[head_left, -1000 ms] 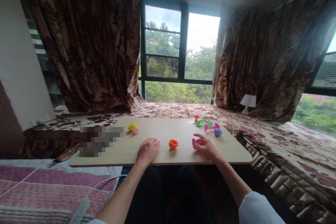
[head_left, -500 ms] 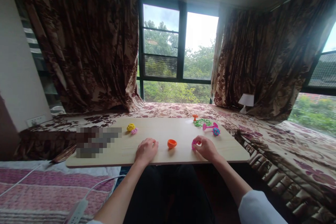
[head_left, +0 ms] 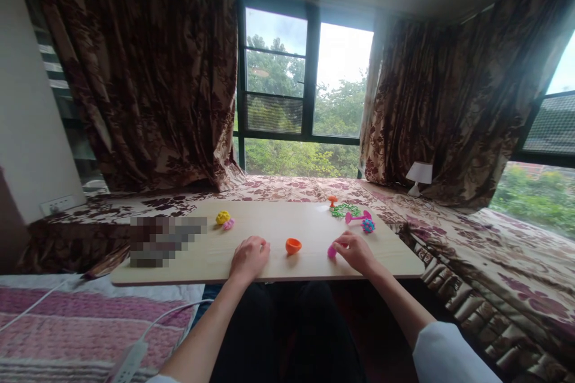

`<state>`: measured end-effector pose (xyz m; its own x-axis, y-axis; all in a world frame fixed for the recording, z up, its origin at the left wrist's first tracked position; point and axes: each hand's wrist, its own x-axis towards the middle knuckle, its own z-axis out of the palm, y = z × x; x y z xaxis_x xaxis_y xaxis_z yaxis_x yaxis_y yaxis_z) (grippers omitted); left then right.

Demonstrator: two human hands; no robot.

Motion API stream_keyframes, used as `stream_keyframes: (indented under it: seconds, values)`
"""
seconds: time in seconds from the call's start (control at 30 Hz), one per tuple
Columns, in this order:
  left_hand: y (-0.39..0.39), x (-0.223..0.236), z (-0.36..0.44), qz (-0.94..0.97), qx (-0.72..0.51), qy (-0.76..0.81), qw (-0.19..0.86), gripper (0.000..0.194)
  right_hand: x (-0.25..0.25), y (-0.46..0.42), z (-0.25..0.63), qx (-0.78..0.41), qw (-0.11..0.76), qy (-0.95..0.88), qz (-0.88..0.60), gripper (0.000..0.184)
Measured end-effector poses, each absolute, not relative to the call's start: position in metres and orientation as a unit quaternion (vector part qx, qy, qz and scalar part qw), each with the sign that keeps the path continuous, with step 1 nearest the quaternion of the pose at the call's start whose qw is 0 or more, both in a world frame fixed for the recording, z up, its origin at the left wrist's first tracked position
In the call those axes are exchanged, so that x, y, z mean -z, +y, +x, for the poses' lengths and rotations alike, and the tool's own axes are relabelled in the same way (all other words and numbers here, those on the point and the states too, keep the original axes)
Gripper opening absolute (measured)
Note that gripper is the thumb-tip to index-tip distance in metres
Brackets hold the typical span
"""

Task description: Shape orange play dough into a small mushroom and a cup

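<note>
My right hand [head_left: 354,252] is closed in a pinch at the right front of the table, with a small rounded pink toy [head_left: 331,251] at its fingertips. Between the two hands a small orange cup-shaped toy [head_left: 293,246] rests on the tabletop, its opening tilted up. To the left of that cup lies my left hand [head_left: 250,256], palm down with the fingers curled in. Anything under those fingers is hidden.
The pale wooden table [head_left: 278,215] also bears a yellow knobbly toy [head_left: 222,217], a light pink piece [head_left: 229,224], green chain-like loops [head_left: 344,210], an orange knob-shaped piece [head_left: 332,200], a pink dumbbell-shaped piece [head_left: 358,217] and a blue spiky ball [head_left: 368,225]. A blurred patch covers the left end.
The pink toy has turned in my right hand: it showed a ring-like opening before and now shows a rounded side. My left hand and the orange cup have stayed put.
</note>
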<state>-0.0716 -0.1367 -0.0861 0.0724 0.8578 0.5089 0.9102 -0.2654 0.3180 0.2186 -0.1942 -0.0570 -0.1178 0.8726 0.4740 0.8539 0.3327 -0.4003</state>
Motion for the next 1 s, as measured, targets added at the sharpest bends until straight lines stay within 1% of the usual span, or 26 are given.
stream_keyframes:
  seconds: [0.1,0.37,0.53,0.77,0.87,1.0]
  values:
    - [-0.136,0.088,-0.072,-0.731,0.317,-0.603,0.046,0.025,0.052,-0.191,0.221,-0.027,0.312,-0.769,-0.557,0.03]
    - [-0.133,0.092,-0.074,-0.733,0.315,-0.601,0.049,0.025,0.061,-0.18,0.221,-0.089,0.308,-0.747,-0.582,0.021]
    - [-0.134,0.091,-0.074,-0.734,0.323,-0.596,0.053,0.024,0.055,-0.173,0.223,-0.127,0.296,-0.732,-0.6,0.015]
    - [-0.134,0.093,-0.074,-0.729,0.332,-0.596,0.057,0.023,0.05,-0.166,0.228,-0.249,0.24,-0.733,-0.586,0.026]
    - [-0.134,0.093,-0.074,-0.73,0.331,-0.596,0.053,0.023,0.056,-0.168,0.226,-0.258,0.245,-0.729,-0.585,0.027]
    - [-0.135,0.093,-0.074,-0.733,0.328,-0.595,0.047,0.023,0.065,-0.171,0.22,-0.227,0.281,-0.714,-0.599,0.024]
